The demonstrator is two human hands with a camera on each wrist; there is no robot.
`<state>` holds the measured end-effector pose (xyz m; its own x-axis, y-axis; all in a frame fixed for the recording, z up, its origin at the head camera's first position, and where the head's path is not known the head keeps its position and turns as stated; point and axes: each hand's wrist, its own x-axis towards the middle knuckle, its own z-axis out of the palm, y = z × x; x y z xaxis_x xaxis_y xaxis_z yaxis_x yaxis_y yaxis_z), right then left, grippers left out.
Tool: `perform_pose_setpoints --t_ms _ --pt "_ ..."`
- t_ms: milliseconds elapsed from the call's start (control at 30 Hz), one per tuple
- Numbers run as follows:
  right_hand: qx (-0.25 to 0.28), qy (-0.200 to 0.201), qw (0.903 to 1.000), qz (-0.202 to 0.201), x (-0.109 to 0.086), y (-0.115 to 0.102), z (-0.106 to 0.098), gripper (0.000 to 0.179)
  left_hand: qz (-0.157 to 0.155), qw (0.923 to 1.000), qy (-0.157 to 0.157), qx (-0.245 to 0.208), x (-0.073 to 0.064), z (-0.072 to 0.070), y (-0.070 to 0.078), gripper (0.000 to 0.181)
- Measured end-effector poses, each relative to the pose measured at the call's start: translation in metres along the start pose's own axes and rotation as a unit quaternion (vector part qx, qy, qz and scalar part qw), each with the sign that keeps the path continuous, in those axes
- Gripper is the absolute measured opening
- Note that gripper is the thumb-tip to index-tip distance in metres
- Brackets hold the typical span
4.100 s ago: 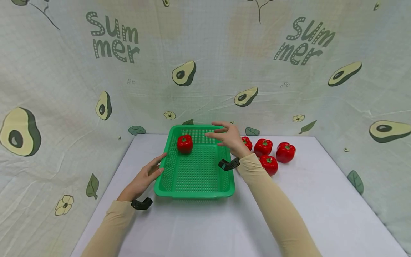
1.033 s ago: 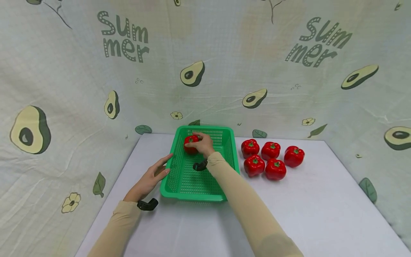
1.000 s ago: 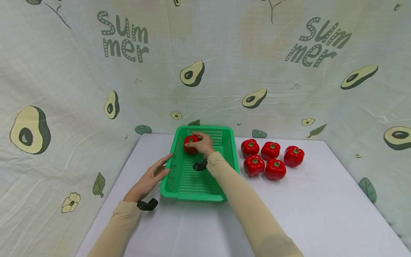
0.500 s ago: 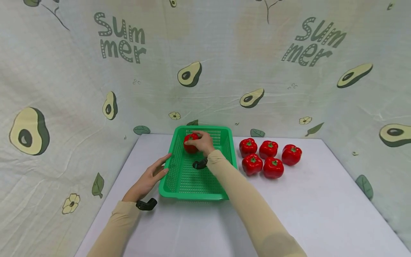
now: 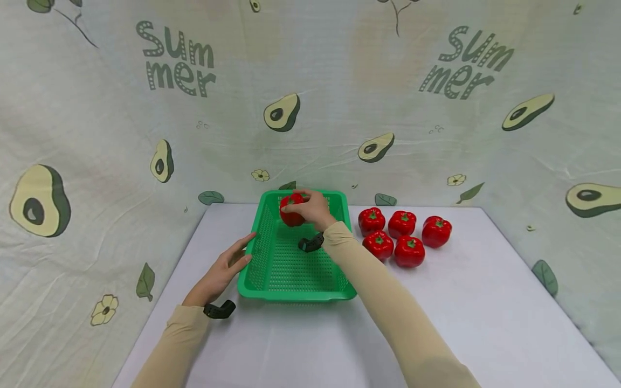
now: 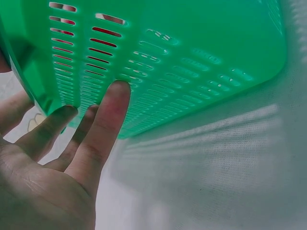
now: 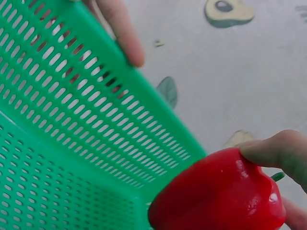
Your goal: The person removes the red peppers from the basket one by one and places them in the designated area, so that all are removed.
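A green plastic basket (image 5: 296, 296) with slotted walls sits on the table. My left hand (image 5: 218, 275) is at its left side; in the left wrist view, mostly straight fingertips (image 6: 117, 93) touch the outer wall. Over the back left part of the basket, my right hand (image 5: 317, 210) grips a red bell pepper (image 5: 291, 219) with a green stem. The right wrist view shows the thumb pressing the top of that bell pepper (image 7: 211, 191), which hangs clear of the basket floor.
Several more red bell peppers (image 5: 409, 251) stand grouped on the table, just right of the basket. A pale cloth (image 5: 320, 108) printed with avocados hangs behind the white table (image 5: 485, 302) and at its sides.
Earlier my right hand was above the basket's right side, holding nothing. It has since moved left, taken hold of the bell pepper inside and raised it a little. The left hand stays at the basket.
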<state>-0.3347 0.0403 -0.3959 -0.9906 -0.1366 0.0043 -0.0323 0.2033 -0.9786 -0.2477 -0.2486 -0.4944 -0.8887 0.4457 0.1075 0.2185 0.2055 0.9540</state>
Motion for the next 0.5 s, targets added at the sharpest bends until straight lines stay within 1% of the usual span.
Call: perform_pose_setpoints --t_ms 233,400,500 --pt "0.007 -0.02 0.9997 -0.005 -0.013 -0.02 -0.022 0.067 0.005 1.0 0.002 -0.005 0.0 0.0 0.0 0.063" --pt "0.009 -0.04 0.9991 -0.007 -0.028 -0.035 -0.04 0.067 0.002 1.0 0.002 -0.002 0.0 0.0 0.0 0.064" --pt "0.008 -0.045 0.9989 -0.014 -0.036 -0.043 -0.05 0.065 0.0 1.0 0.003 -0.002 -0.001 0.001 0.0 0.064"
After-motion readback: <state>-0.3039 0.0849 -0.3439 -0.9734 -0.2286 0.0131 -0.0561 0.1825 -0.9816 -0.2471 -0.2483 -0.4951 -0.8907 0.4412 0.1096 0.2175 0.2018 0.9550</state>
